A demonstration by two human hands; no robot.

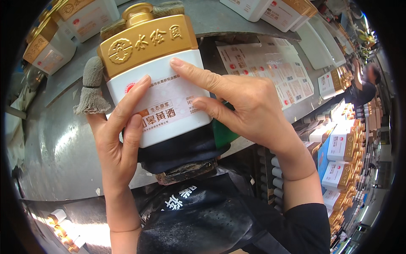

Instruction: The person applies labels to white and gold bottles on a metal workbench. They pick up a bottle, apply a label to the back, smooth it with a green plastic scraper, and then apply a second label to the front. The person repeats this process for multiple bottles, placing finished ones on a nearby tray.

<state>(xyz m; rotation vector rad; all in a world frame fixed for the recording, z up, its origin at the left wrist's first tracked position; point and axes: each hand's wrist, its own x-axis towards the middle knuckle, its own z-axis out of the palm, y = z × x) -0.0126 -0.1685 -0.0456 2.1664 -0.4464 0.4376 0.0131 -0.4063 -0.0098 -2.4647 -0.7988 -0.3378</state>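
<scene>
A white square bottle (163, 91) with a gold shoulder and gold cap stands in front of me on a dark pad. A pale paper label covers its front face. My left hand (116, 139) holds the bottle's left side, with a grey cloth cot on the thumb and fingers lying on the label. My right hand (241, 106) presses flat on the label's right part, forefinger stretched along its upper edge.
A grey metal work surface (59, 144) curves around me. Sheets of loose labels (270, 67) lie to the right of the bottle. More white and gold bottles (50, 46) stand at the back left, the back right (283, 12) and in rows at the right (342, 152). Another person (368, 84) works far right.
</scene>
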